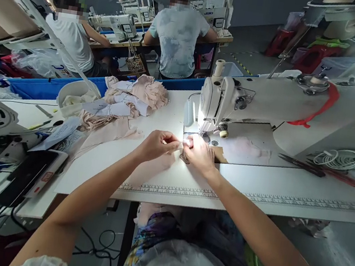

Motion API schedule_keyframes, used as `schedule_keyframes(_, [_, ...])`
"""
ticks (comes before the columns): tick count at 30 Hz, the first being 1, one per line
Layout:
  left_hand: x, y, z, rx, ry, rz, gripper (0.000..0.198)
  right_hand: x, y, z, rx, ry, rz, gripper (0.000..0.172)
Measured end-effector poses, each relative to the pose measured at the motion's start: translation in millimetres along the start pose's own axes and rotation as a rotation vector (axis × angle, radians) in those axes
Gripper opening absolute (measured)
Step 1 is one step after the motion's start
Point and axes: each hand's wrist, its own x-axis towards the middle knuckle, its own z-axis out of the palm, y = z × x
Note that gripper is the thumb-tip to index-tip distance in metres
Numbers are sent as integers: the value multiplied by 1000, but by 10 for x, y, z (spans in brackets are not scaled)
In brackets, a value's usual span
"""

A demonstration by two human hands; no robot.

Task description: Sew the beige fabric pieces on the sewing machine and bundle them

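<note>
Sewing machine (223,100) is white w/ a red ribbon (319,108) over its arm. Fabric pile (129,98) is pale pink, some pcs white. Table (256,186) is white w/ a printed black ruler strip along the front edge. Bin edge (36,88) behind is blue. Phone (25,176) is black. Co-worker's shirt (179,39) is light grey-blue, mottled.

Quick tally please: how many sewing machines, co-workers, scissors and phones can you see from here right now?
Sewing machines: 3, the near sewing machine where the left hand and right hand pinch a small fabric piece, plus two far machines.
Co-workers: 2.
Scissors: 1.
Phones: 1.
Total: 7.
</note>
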Motion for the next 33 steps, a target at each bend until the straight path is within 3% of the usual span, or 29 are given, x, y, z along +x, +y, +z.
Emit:
schedule_keyframes(4, [-159, -64, -81, -156, 94, -84, 24, -6, 61, -39, 70, 96, -117, 20])
schedule_keyframes(8, [-259, -170, -131, -186, 36, -195, 24, -65, 204, -132, 92, 219, -295, 20])
schedule_keyframes(12, [-345, -300, -136, 36, 45, -118, 23, -116, 354, -191, 20, 163, -381, 24])
schedule_keyframes(18, [-373, -628, -259, 638, 153, -120, 11, -175, 506, -149, -199, 133, -456, 26])
schedule_keyframes(21, [-334, -799, -489, 768, 292, -116, 11, -183, 544, -128, -248, 171, -456, 27])
schedule_keyframes(24, [-257, -928, -718, 831, 489, -233, 20, -179, 561, -113, -286, 199, -455, 29])
schedule_keyframes(26, [-190, -978, -792, 833, 543, -333, 22, -173, 568, -104, -279, 201, -449, 29])
schedule_keyframes(29, [-90, -1009, -784, 727, 556, -357, 25, -165, 591, -113, -206, 197, -438, 27])
schedule_keyframes(33, [-33, -975, -820, 326, 734, -288, 19, -169, 668, -220, -82, 163, -415, 26])
